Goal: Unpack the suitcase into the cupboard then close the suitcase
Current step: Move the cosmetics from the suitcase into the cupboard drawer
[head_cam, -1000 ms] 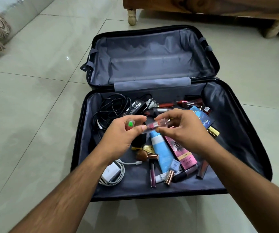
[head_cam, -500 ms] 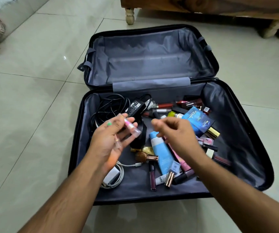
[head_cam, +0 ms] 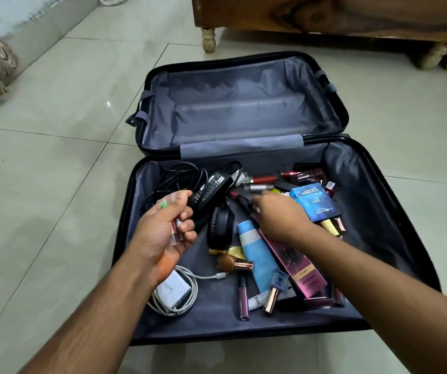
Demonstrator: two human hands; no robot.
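most of the unpacking still ahead

we start at the left, where our left hand (head_cam: 164, 233) hangs over the near half of the suitcase (head_cam: 125, 211), fingers curled round a few small clear tubes (head_cam: 175, 232), one with a green cap. below it a white charger (head_cam: 174, 290) lies in its coiled white cable, and behind it a black power adapter (head_cam: 214, 186) sits on a tangle of black cord. toward the middle we see black headphones (head_cam: 219, 225), a blue tube (head_cam: 254, 255), a makeup brush (head_cam: 230, 263) and a purple lip gloss (head_cam: 243, 300) lying loose on the grey lining. our right hand (head_cam: 279, 214) reaches down onto a dark slim stick (head_cam: 241, 201); its fingertips are bent at it, but we cannot tell whether they grip it yet. right of that lie a pink box (head_cam: 298, 268), a blue box (head_cam: 315, 202) and several red lipsticks (head_cam: 265, 180) along the far wall. the far half of the case is bare lining.

we judge the task barely begun: a handful gathered, nearly everything left in the case, no cupboard in sight, and the closing still to do.
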